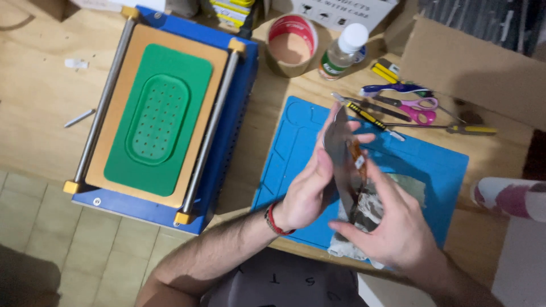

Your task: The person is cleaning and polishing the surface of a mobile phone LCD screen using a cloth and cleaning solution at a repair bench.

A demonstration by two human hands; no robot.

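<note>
Both my hands hold a thin dark phone screen panel (pixel 343 149) on edge above a blue work mat (pixel 438 170). My left hand (pixel 310 185) presses its palm and fingers flat against the panel's left face. My right hand (pixel 392 224) grips the panel's lower edge from the right. An orange flex cable (pixel 357 154) shows on the panel's right side. Beneath my hands a crumpled grey cloth (pixel 410 187) lies on the mat.
A blue machine with a green perforated pad (pixel 159 116) and two steel rods stands at left. Behind the mat lie a tape roll (pixel 291 45), a clear bottle (pixel 342 52), pink scissors (pixel 420 109), screwdrivers (pixel 372 119) and a cardboard box (pixel 472 68).
</note>
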